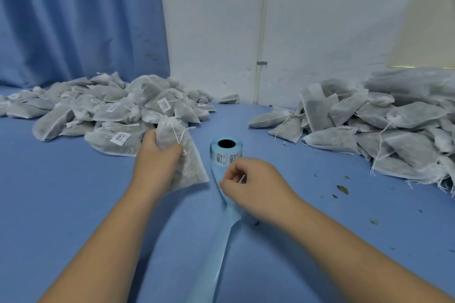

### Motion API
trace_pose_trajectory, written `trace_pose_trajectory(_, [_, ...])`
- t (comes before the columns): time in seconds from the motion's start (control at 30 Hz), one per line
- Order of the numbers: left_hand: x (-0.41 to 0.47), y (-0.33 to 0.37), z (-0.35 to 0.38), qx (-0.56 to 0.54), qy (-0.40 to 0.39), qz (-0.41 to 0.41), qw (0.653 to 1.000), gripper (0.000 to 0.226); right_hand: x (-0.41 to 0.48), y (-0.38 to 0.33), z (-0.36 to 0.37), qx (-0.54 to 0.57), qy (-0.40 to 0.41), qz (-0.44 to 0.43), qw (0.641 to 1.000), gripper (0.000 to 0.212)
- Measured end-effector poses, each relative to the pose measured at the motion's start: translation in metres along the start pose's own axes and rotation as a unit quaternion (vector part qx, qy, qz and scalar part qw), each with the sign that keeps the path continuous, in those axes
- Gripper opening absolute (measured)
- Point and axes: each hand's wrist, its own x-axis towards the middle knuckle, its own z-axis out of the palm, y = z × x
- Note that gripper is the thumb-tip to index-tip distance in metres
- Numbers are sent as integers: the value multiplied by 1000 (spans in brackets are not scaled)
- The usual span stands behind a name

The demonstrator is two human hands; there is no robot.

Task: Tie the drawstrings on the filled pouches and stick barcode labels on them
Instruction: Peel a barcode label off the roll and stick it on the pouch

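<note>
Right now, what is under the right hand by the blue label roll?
The right hand pinches a small white label above the pale blue backing strip trailing from the roll of barcode labels. The strip's stretch beneath the palm is hidden.

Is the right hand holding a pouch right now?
No, the right hand pinches a small white label near the label roll, while the left hand grips the pouch.
</note>
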Motion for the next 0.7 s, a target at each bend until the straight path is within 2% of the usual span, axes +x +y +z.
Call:
trace_pose_trajectory(0.13, [-1, 1, -3, 18, -9, 19, 1000, 32, -5, -10, -5, -66, -114, -81, 988, 6])
trace_pose_trajectory(0.2, [-4, 1, -3, 22, -19, 23, 999, 32, -9, -11, -13, -91, -174, -111, 974, 10])
trace_pose_trajectory(0.37, [-7, 2, -1, 47, -36, 22, 998, 29, -17, -10, -27, -144, -245, -103, 953, 19])
trace_pose_trajectory(0.43, [-9, 1, 0, 53, -43, 22, 997, 28, -20, -9, -27, -166, -247, -92, 950, 19])
trace_pose_trajectory(0.53, [-12, 1, 0, 65, -53, 19, 996, 28, -24, -7, -27, -160, -202, -81, 963, 20])
trace_pose_trajectory(0.63, [-13, 1, -1, 71, -58, 19, 996, 31, -28, -2, -35, -88, -149, -73, 982, 16])
trace_pose_trajectory(0.7, [-14, 1, -2, 71, -61, 21, 995, 31, -32, 3, -41, -20, -142, -40, 989, 13])
